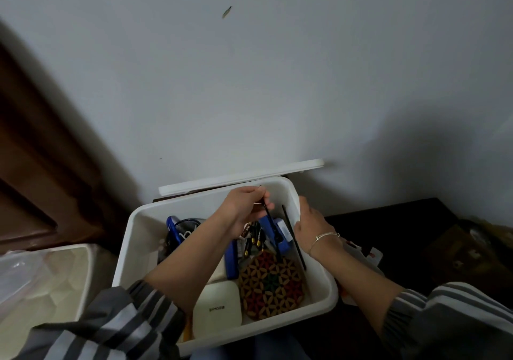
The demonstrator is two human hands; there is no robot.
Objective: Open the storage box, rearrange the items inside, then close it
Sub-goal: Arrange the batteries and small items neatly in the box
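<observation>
The white storage box (133, 237) stands open below me; its white lid (238, 178) leans against the wall behind it. My left hand (244, 209) is over the box's far side and pinches a thin black stick (270, 222) that slants down into the box. My right hand (309, 222) rests at the box's right wall, beside a second thin black stick (294, 237) lying along that wall; its fingers are partly hidden. Inside lie a patterned woven mat (270, 283), a cream rounded case (216, 308), blue items (231, 259) and batteries (254, 241).
A translucent plastic bin (50, 279) sits at the left, a dark wooden door (36, 165) beyond it. Dark furniture (402, 229) with papers (372, 254) and cluttered objects lies to the right. The grey wall is close behind the box.
</observation>
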